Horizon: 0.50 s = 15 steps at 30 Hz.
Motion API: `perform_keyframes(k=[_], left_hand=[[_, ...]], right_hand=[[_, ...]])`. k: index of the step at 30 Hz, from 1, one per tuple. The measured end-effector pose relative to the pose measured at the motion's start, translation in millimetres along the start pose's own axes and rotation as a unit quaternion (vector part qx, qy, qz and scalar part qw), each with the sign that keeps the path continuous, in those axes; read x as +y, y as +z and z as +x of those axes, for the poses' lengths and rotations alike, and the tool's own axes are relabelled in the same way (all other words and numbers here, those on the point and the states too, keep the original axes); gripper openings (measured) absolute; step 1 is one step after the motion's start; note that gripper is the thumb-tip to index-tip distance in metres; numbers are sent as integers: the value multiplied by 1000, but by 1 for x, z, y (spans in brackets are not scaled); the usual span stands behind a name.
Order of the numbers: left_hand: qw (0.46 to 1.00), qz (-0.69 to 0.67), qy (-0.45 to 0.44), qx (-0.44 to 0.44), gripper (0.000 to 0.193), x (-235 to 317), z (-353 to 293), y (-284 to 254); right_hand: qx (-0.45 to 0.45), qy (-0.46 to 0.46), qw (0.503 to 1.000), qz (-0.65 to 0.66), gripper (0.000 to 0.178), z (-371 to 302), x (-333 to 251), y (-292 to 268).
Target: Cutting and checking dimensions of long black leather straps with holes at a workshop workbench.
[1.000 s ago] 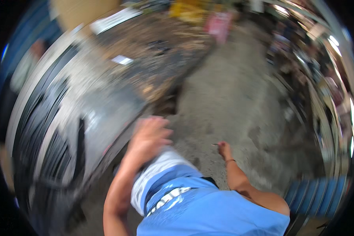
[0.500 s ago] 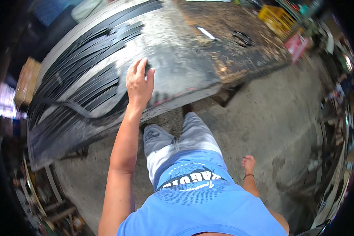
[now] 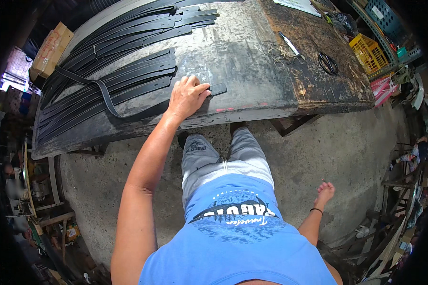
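On the table (image 3: 252, 57), my left hand (image 3: 188, 97) is closed on a black strap (image 3: 218, 89) near its end, a squared tip sticking out to the right of my fingers. From the hand the strap runs left along the near edge, then loops up over other straps. Just left of the hand lies a row of flat black straps (image 3: 142, 78), with a larger pile of straps (image 3: 142, 33) behind it. My right hand (image 3: 325, 192) hangs low at my right side, away from the table. Its fingers are curled, and a tiny dark tip shows above them, too small to name.
A cardboard box (image 3: 53, 50) sits at the table's left end. On the worn brown right part lie a white marker-like stick (image 3: 290, 43), scissors (image 3: 328, 63) and a paper sheet (image 3: 299, 5). Beyond stands a yellow crate (image 3: 367, 53). Cluttered racks line both sides.
My left hand has moved slightly right and closed down, and the strap's end now shows beyond it. My right hand has swung outward to the right. The view has shifted.
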<state>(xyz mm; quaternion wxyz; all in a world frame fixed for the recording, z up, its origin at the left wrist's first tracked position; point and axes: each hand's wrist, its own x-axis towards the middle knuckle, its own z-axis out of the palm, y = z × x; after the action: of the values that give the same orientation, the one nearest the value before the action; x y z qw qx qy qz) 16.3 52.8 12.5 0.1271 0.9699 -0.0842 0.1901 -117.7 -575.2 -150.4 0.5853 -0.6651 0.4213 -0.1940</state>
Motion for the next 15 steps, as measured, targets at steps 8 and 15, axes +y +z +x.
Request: perform_keyframes(k=[8, 15], left_hand=[[993, -80, -69, 45, 25, 34, 7, 22], [993, -105, -52, 20, 30, 46, -4, 16]], right_hand=[[-117, -209, 957, 165, 19, -11, -184, 109], [-472, -220, 827, 212, 16, -147, -233, 293]])
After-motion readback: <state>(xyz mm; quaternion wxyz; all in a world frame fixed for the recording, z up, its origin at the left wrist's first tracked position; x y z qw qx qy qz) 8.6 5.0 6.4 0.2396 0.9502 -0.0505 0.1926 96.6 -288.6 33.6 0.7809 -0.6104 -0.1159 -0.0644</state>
